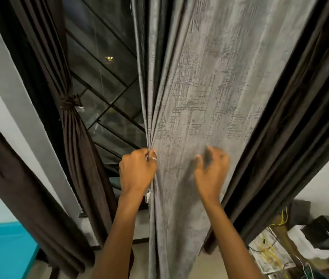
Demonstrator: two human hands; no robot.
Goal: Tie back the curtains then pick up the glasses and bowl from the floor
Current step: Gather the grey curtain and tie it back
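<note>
Two bare arms were raised. The textured grey fabric curtain (pixel 196 109) was pinched at its gathered edge by the left hand (pixel 137 171). The blurred right hand (pixel 212 170) was held half-curled against it, its grip unclear.

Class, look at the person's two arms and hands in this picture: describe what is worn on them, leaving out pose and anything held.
Both forearms are bare, with no sleeve, watch or bracelet in view. The left hand wears a plain silver-coloured ring on one finger. The right hand is motion-blurred; no ring or glove shows on it.
</note>
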